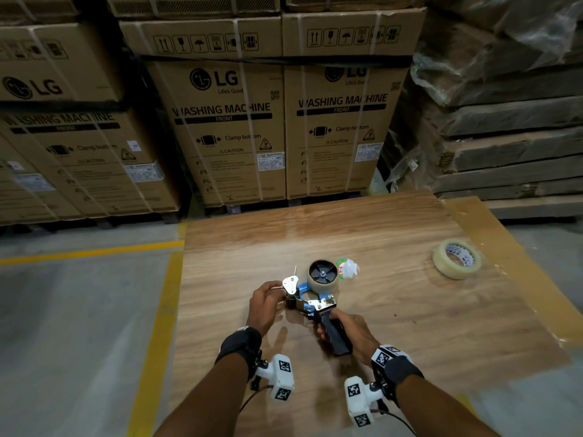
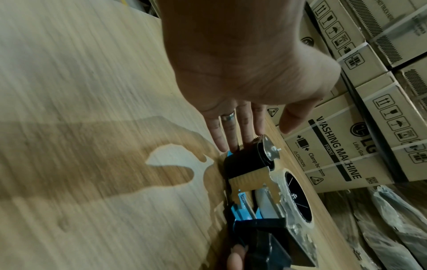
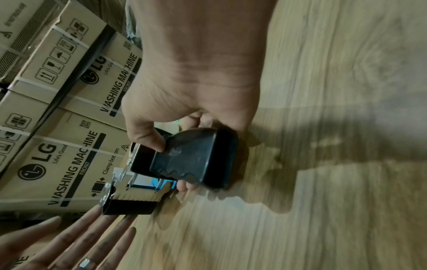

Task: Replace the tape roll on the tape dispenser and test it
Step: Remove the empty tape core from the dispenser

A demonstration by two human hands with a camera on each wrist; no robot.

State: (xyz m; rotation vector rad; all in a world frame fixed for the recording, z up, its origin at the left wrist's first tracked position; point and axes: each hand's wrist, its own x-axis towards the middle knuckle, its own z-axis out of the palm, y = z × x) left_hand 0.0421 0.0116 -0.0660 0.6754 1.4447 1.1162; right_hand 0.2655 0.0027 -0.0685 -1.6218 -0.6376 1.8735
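A blue and metal tape dispenser [image 1: 310, 298] lies on its side on the wooden table [image 1: 378, 310], with a clear tape roll [image 1: 322, 276] on its black hub. My right hand [image 1: 353, 332] grips its black handle [image 3: 196, 159]. My left hand [image 1: 266, 302] is at the dispenser's front end, straight fingers [image 2: 231, 135] touching the black roller [image 2: 242, 162] and the toothed blade. A second, thinner tape roll [image 1: 456, 258] lies flat at the table's right.
A crumpled white wad with a red and green label [image 1: 347, 269] lies just behind the dispenser. Stacked cardboard washing machine boxes [image 1: 230, 121] stand beyond the table. Wrapped flat packs [image 1: 504, 137] are piled at the right. Grey floor with yellow lines [image 1: 94, 250] lies left.
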